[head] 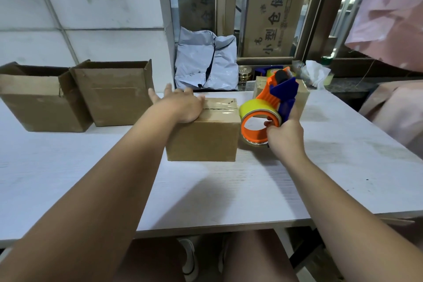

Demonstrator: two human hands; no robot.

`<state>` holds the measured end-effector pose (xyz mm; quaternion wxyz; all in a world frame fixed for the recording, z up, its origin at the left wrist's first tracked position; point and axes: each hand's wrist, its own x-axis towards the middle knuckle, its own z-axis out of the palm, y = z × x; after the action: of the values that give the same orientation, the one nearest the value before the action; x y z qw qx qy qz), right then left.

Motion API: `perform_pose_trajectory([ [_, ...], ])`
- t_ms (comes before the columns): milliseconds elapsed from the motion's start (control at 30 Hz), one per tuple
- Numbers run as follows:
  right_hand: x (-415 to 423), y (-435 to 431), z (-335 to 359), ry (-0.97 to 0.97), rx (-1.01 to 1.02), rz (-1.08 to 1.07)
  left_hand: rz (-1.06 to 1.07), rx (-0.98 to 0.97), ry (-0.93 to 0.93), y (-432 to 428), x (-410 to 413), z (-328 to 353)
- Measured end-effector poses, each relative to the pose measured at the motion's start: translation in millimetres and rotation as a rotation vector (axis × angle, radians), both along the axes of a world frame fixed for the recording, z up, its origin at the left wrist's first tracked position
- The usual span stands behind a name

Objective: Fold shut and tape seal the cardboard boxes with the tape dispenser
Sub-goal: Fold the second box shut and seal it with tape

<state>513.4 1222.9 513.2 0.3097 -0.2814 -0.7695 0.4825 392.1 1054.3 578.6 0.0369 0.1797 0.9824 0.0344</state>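
Centre of the desk [229, 190], there's the sealed box [202, 142]: flaps down, a strip of clear tape [223, 106] shining along the top seam. The left grip [183, 105] lies flat on the box's top left corner, fingers spread and straight, palm pressing the cardboard. Just right of the box, the right grip [283, 135] is curled tight round the blue handle of the tape dispenser [272, 98], thumb hooked at the orange hub. The dispenser is lifted off the desk and tilted, its yellowish tape roll [249, 109] close beside the box's top right edge, the orange and blue head pointing up and away.

Behind the dispenser stands another small box [303, 96], partly hidden. Over on the left of the desk, two open boxes [114, 98] sit side by side with flaps standing up, touching each other against the tiled wall.

At the back, a crumpled grey mailer bag [206, 62] leans at the window frame. On the sill beside it, a second dispenser [265, 71] and a white tissue [317, 74]. A printed cardboard sheet [274, 11] stands in the window, and pink cloth [389, 18] hangs at far right.
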Motion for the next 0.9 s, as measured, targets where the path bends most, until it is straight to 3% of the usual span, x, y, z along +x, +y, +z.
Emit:
perform_pose_trajectory([
  [200, -14, -14, 3, 0.013, 0.053, 0.093, -0.29, 0.009, -0.024, 7, 3, 0],
  [633, -27, -2, 4, 0.011, -0.077, 0.234, -0.247, 0.046, -0.019, 4, 1, -3],
  [800, -21, 10, 2, -0.023, 0.034, 0.245, -0.263, 0.039, -0.023, 2, -1, -2],
  [900, -16, 14, 10, -0.043, 0.205, 0.221, -0.277, 0.037, -0.019, 3, -1, -2],
])
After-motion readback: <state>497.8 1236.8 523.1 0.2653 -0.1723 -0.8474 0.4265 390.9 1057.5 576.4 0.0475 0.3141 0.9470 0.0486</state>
